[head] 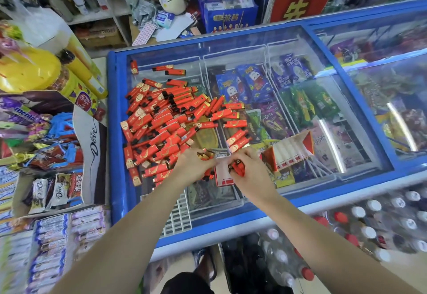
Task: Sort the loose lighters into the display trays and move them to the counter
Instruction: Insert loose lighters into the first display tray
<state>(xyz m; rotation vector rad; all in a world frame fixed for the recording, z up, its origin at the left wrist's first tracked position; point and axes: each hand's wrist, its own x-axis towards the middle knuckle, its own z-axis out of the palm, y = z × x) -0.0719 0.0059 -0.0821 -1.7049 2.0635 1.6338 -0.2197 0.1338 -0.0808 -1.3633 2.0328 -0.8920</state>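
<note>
— What can't you see by the white tray (223,173)?
— The right hand (248,168) covers most of it, so its slots stay hidden.
— And the left hand (196,166)?
— It hides some lighters (161,120) just left of the tray. Its own lighter is too blurry to tell.

Red-and-gold lighters (161,120) lay heaped flat across the left half of the freezer lid (288,46), while an open red-and-white display tray (292,152) sat tilted near its front edge.
</note>
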